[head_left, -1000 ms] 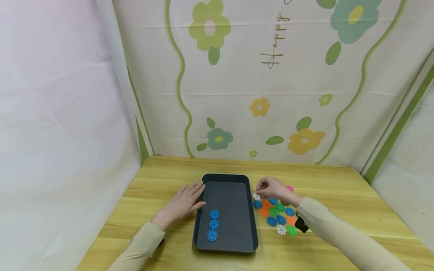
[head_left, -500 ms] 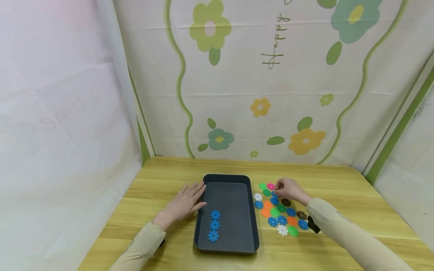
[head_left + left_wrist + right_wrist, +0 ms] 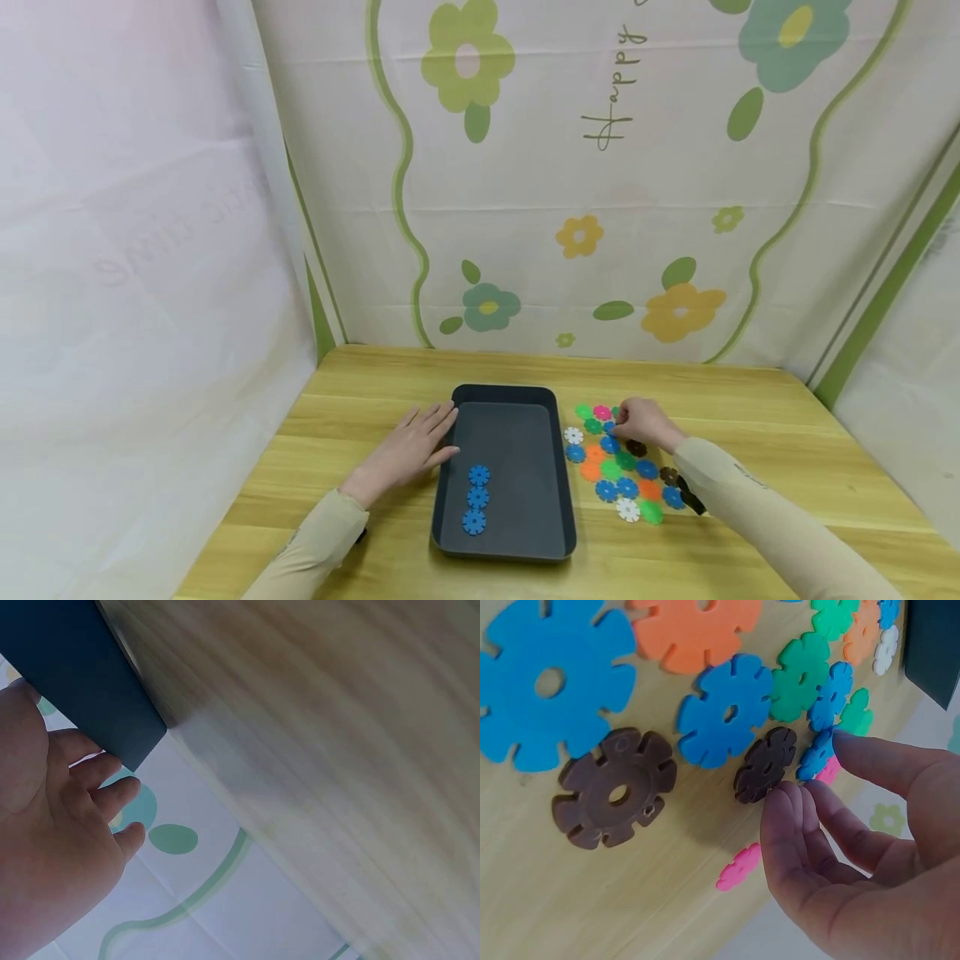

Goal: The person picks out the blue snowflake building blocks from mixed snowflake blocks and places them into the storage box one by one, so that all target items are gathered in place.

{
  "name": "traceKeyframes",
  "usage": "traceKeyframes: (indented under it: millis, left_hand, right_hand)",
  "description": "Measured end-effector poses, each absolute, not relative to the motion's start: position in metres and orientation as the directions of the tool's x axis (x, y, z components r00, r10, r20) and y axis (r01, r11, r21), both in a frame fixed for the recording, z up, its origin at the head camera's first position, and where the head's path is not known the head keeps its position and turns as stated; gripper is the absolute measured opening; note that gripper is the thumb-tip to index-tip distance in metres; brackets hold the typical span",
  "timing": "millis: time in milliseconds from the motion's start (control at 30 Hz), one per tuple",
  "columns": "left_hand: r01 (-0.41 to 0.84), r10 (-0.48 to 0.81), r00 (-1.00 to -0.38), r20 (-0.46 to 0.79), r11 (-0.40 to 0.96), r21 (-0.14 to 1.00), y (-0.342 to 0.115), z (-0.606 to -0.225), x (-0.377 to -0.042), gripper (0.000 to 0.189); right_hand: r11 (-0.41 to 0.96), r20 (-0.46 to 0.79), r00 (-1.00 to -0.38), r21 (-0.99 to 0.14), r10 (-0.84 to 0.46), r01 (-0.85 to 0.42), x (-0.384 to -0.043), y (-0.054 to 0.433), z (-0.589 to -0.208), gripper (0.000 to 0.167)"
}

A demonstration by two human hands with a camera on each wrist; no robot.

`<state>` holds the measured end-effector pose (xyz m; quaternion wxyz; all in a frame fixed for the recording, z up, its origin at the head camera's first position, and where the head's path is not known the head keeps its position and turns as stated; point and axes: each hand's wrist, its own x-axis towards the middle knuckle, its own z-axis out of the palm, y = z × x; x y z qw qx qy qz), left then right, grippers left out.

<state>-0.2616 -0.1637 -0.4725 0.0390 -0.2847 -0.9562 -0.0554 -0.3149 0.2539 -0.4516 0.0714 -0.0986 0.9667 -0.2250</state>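
Evenly notched blue plastic disc [image 3: 815,756]

Head view is bright, wrist views dimmer.

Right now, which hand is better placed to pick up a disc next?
Probably the right hand: its fingers touch a blue disc. The left hand rests at the left edge of the tray, across from the loose discs.
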Motion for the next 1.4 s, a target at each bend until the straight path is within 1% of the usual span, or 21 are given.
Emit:
traceKeyframes:
  millis: [167,233,333,433,667,967,1200,1400]
  left_hand:
    - [0.549,0.54,-0.835,0.107,0.832,0.079,-0.163,-0.472,-0.262,0.068]
    - [0.55,0.542,-0.834,0.106,0.831,0.082,-0.163,-0.472,-0.261,0.068]
    - [0.552,0.544,-0.833,0.104,0.83,0.081,-0.163,-0.472,-0.261,0.068]
    - [0.553,0.544,-0.832,0.107,0.829,0.081,-0.163,-0.472,-0.261,0.068]
    - [0.552,0.543,-0.833,0.107,0.829,0.089,-0.163,-0.473,-0.262,0.068]
    - [0.551,0.542,-0.834,0.103,0.83,0.084,-0.164,-0.472,-0.262,0.069]
    - [0.554,0.546,-0.831,0.104,0.829,0.076,-0.164,-0.473,-0.261,0.068]
    - [0.552,0.543,-0.833,0.108,0.83,0.081,-0.164,-0.473,-0.262,0.068]
  right_hand:
    - [0.873,-0.102,-0.97,-0.465,-0.221,-0.149,-0.319,0.253,-0.455,0.042]
    - [0.872,-0.102,-0.972,-0.469,-0.212,-0.141,-0.32,0.253,-0.456,0.044]
    - [0.877,-0.099,-0.975,-0.463,-0.198,-0.131,-0.321,0.253,-0.455,0.038]
    - [0.88,-0.098,-0.977,-0.459,-0.189,-0.125,-0.32,0.254,-0.454,0.028]
    - [0.862,-0.081,-0.978,-0.49,-0.194,-0.131,-0.319,0.257,-0.45,0.027]
    - [0.831,-0.098,-0.972,-0.542,-0.215,-0.129,-0.316,0.259,-0.443,0.01]
    - [0.796,-0.069,-0.959,-0.576,-0.274,-0.186,-0.314,0.258,-0.437,0.006]
    - [0.742,-0.123,-0.952,-0.657,-0.28,-0.133,-0.31,0.242,-0.424,0.006]
